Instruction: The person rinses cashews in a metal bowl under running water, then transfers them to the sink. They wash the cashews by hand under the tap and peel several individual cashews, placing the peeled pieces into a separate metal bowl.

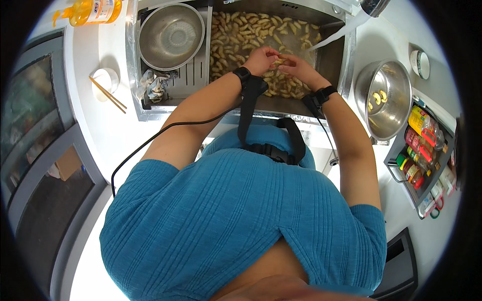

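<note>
My left hand (260,61) and my right hand (300,69) meet above the right basin of a stainless steel sink (330,71). Between their fingertips they pinch a small pale-yellow food piece (278,62), partly covered by the fingers. Many similar curved food pieces (235,39) lie in cloudy water beneath and around the hands; I cannot tell their exact kind. A stream of water (335,35) runs from the faucet (374,5) into the basin, to the right of my hands. Black straps with small devices circle both wrists.
A perforated metal bowl (171,37) sits in the left basin, with a crumpled cloth (156,86) below it. Right of the sink, a steel bowl (395,101) holds several curved pieces. Chopsticks (108,95) rest across a white cup (105,81). Bottles (420,143) fill a rack; a black cable (165,131) crosses my left arm.
</note>
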Demonstrator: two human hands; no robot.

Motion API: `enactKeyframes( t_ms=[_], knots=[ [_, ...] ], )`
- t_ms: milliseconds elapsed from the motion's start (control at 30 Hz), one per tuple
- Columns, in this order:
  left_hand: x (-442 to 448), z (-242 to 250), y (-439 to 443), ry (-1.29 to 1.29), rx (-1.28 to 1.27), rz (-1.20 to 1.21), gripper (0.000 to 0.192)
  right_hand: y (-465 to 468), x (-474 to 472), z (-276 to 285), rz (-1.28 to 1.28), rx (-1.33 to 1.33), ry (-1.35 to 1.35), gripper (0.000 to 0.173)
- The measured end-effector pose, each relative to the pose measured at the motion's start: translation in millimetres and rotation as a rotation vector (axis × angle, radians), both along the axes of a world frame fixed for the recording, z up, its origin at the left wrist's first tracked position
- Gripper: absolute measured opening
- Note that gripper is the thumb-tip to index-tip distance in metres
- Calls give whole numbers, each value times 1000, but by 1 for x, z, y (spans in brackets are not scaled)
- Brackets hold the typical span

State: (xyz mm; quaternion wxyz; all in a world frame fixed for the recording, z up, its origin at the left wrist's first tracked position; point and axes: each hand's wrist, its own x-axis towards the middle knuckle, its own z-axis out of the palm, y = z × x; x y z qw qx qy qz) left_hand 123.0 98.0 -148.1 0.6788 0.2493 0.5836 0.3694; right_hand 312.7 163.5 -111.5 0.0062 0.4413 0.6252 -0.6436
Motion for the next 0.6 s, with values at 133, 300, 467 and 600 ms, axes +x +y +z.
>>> enactKeyframes(
  t_ms=[133, 300, 467, 600],
  knots=[
    [7, 9, 2, 44, 25, -55, 32, -2, 1, -1, -177, -140, 111, 43],
    [5, 33, -3, -37, -20, -80, 46, -6, 0, 16, -259, -97, 138, 36],
    [2, 65, -6, 151, 77, -251, 50, -11, 0, 42, -277, -71, 48, 30],
    [5, 86, -10, 190, 223, -244, 49, -21, 4, 62, -374, -15, 204, 28]
  ],
)
